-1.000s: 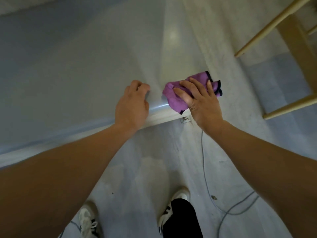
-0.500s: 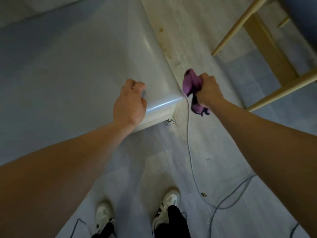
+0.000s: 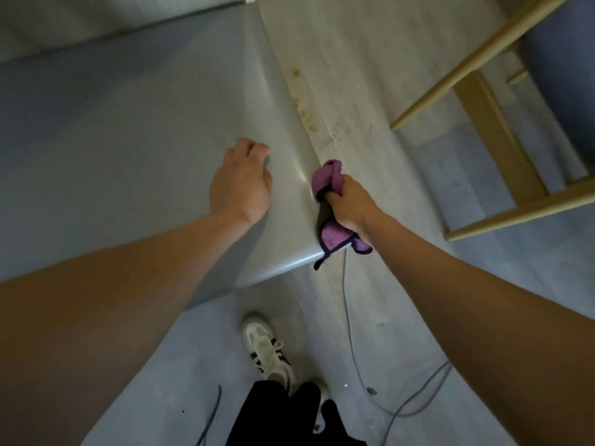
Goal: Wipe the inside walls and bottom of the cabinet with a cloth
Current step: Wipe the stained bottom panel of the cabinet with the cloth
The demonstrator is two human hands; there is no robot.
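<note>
Right hand point(image 3: 349, 206) grip clenched around purple cloth point(image 3: 335, 235); left hand point(image 3: 240, 185) released atop cabinet point(image 3: 128, 130).

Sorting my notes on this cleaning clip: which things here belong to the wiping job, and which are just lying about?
Job:
purple microfibre cloth, bunched in the right hand
pale grey glossy cabinet top, under the left hand

Lying about:
light wooden chair frame
thin grey cable on the floor

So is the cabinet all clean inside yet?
Not that the picture shows. The right hand grips the purple cloth bunched up, beside the corner of the grey cabinet top. The left hand rests on that top. Only the outside shows: no open door, no inner walls or bottom. Nothing looks wiped inside, so that job seems still ahead.
</note>
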